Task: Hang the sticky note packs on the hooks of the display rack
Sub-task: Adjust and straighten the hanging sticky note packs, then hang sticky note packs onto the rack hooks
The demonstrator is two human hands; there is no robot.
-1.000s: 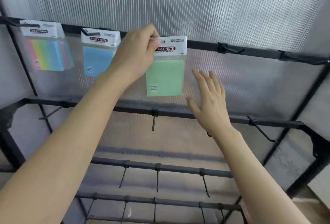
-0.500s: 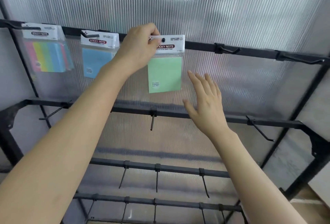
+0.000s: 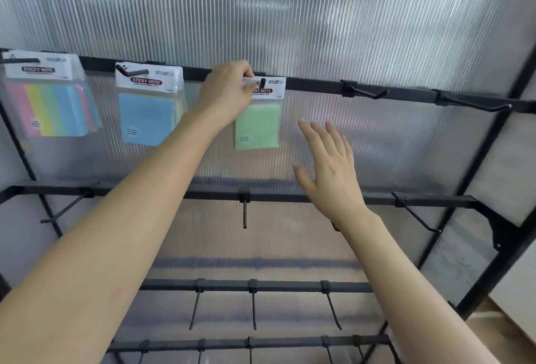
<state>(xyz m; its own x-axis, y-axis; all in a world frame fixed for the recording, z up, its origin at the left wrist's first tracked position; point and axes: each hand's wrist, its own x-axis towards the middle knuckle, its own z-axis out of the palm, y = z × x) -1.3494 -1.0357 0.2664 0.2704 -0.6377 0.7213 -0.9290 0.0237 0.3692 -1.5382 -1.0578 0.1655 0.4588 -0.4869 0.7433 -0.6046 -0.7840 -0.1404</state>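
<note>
A green sticky note pack point(image 3: 258, 126) hangs from the third hook point(image 3: 262, 83) of the black rack's top bar point(image 3: 313, 85); the hook pokes through its white header card. My left hand point(image 3: 224, 94) pinches the left side of that card. My right hand point(image 3: 327, 166) hovers open, fingers spread, just right of and below the pack, touching nothing. A blue pack point(image 3: 146, 117) and a multicolour pack point(image 3: 48, 108) hang on the two hooks to the left.
Two bare hooks point(image 3: 365, 92) point(image 3: 475, 105) stick out of the top bar to the right. Lower bars point(image 3: 203, 192) carry several bare hooks. A ribbed translucent panel point(image 3: 290, 16) backs the rack. The rack's right post point(image 3: 487, 160) runs down diagonally.
The green pack has slid back onto the hook, whose tip now shows through the card's hole. My left hand followed it toward the bar. My right hand stayed open nearby.
</note>
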